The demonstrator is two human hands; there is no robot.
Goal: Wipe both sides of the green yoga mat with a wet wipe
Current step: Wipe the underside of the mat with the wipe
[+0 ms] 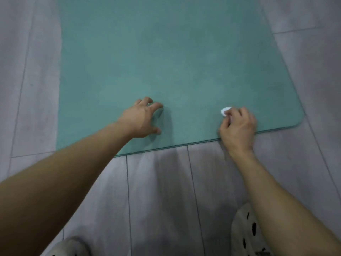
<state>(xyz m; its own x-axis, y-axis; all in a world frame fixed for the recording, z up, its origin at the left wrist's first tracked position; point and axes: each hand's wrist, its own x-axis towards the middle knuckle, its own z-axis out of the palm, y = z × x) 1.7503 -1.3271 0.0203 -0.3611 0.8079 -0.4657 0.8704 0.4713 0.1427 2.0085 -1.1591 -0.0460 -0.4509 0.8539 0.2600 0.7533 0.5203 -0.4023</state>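
Left hand [142,119] fingers spread, bracing green yoga mat [166,52] mid-frame; right hand [238,126] pinches wet wipe [225,111] for wiping.

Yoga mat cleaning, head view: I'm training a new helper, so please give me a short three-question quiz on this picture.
1. Multiple choice: what does the right hand pinch? A) a wipe B) a sponge C) nothing
2. True or false: the mat lies rolled up on the floor.
3. Fill in: the left hand holds nothing, and its fingertips rest on the ___.

Key: 1 A. 2 False, the part in view lies spread flat. 3 mat.
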